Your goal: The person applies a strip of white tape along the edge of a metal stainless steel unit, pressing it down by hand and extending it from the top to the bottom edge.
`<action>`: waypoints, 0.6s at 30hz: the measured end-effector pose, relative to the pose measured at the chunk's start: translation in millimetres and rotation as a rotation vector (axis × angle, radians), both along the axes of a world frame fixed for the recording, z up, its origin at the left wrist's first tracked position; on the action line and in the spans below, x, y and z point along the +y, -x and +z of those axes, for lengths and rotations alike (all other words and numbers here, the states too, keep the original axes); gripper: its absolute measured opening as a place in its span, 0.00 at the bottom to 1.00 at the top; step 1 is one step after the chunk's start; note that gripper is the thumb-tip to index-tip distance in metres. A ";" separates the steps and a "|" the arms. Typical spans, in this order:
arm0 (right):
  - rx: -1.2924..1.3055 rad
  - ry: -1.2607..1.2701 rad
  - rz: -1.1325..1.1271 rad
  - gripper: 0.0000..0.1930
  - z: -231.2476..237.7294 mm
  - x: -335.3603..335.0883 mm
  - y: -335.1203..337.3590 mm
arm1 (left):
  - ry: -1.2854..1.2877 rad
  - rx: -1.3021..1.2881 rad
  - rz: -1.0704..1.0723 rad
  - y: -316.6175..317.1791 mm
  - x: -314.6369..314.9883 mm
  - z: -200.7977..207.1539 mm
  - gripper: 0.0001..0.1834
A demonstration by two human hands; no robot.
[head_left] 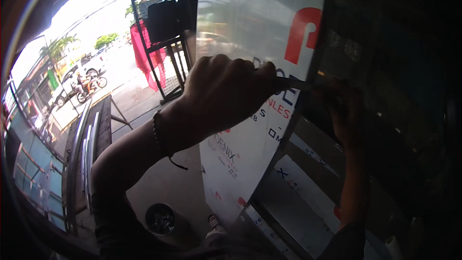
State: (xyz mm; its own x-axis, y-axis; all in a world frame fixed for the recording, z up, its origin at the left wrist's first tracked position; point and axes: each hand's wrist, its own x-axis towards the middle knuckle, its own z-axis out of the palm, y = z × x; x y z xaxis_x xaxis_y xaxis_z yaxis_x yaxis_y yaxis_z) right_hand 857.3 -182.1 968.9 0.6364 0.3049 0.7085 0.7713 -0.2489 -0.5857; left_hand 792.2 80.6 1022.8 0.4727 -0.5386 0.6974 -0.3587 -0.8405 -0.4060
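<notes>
A large upright metal panel with printed protective film stands in front of me. My left hand crosses in front of its face, fingers wrapped round a slim, flat, dark tool whose exact kind I cannot make out. The tool points right, across the panel's right edge. In shadow beyond that edge is my right hand, its fingers curled close to the tool's far end. Darkness hides what those fingers grip. A beaded bracelet circles my left wrist.
Film-covered metal sheets lie low at the right. A round dark bucket stands on the floor, near a foot. Metal bars rest on a bench at the left. Behind are a black rack with pink cloth and the street.
</notes>
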 end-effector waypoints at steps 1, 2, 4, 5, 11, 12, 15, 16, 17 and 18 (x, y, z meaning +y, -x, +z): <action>-0.067 -0.025 -0.038 0.09 -17.3 -16.9 -7.3 | -0.046 -0.014 0.005 1.5 -7.3 -3.9 0.21; -0.171 0.028 -0.032 0.11 -30.7 -23.6 -12.4 | -0.009 0.037 -0.018 -0.9 -7.0 -16.8 0.23; -0.140 0.014 -0.163 0.10 -61.6 -60.1 -26.1 | 0.005 0.147 -0.065 3.4 -20.7 -23.8 0.27; -0.218 0.082 -0.193 0.12 -80.2 -80.3 -36.6 | -0.006 0.127 -0.088 1.6 -22.9 -33.3 0.26; -0.710 0.518 -0.264 0.17 -101.6 -90.1 -54.0 | 0.007 0.204 -0.061 11.5 -13.4 -78.8 0.25; -0.761 0.548 -0.236 0.17 -95.1 -87.3 -56.1 | 0.018 0.212 -0.065 9.8 -13.5 -82.8 0.25; -0.870 0.595 -0.160 0.19 -87.5 -107.6 -74.7 | -0.005 0.229 -0.024 15.9 -14.0 -65.5 0.21; -0.654 0.596 -0.354 0.18 -90.7 -140.9 -100.6 | -0.059 0.182 -0.023 16.7 -15.5 -56.4 0.19; -0.432 0.580 -0.520 0.18 -90.0 -149.1 -119.2 | -0.092 0.193 0.034 23.7 -14.5 -38.9 0.14; -0.405 0.447 -0.507 0.18 -72.0 -131.3 -113.2 | -0.124 0.215 0.091 28.5 -7.8 -25.3 0.11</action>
